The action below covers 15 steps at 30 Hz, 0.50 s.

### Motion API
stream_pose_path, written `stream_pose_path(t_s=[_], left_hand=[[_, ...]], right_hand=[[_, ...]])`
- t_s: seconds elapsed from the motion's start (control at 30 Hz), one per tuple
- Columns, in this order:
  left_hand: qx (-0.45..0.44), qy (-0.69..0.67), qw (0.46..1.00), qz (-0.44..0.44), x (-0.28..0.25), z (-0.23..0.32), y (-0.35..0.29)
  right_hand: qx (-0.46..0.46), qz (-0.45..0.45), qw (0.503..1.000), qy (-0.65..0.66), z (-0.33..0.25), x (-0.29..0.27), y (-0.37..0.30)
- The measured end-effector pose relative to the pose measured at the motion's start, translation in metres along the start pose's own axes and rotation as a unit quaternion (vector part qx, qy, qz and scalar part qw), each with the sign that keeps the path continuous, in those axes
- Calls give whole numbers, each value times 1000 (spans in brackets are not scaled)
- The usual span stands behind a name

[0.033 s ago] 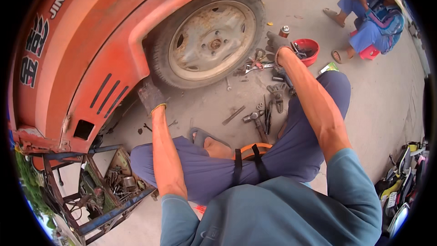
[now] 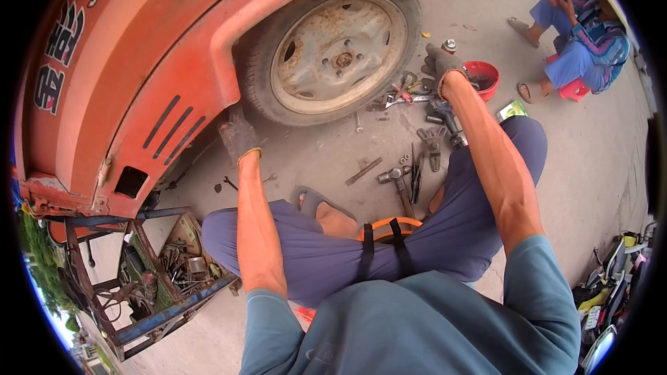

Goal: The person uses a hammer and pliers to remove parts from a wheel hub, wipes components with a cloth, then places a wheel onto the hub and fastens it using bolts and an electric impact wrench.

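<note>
At upper centre of the frame is a rusty cream wheel. Lower left of it, your grey-gloved left hand is beside the red metal vehicle body; whether its fingers are together, I cannot tell. Your grey-gloved right hand, fingers apart, is near a round red plastic bowl.

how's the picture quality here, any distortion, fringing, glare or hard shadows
Head view: strong fisheye bend, curving the red vehicle body near the black border; head view: blue-purple fringing at the lower-left rim; head view: soft, diffuse light, no hard-edged shadow by the hammer; head view: the wheel reads clearly, its dull metal without strong glare.
</note>
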<state>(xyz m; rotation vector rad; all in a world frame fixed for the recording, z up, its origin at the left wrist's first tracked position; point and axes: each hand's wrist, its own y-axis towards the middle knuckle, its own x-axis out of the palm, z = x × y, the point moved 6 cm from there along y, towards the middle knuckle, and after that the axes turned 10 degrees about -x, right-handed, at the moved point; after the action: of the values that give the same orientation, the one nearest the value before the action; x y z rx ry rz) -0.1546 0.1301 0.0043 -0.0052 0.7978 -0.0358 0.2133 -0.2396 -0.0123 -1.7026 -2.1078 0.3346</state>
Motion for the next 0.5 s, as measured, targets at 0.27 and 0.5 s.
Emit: stream_pose_path(t_s=[0.27, 0.5], left_hand=[[-75, 30, 976, -203, 92, -200, 67], [69, 264, 903, -331, 202, -227, 37]], right_hand=[[-186, -207, 957, -87, -88, 13, -112], [-175, -150, 961, -156, -70, -59, -117]])
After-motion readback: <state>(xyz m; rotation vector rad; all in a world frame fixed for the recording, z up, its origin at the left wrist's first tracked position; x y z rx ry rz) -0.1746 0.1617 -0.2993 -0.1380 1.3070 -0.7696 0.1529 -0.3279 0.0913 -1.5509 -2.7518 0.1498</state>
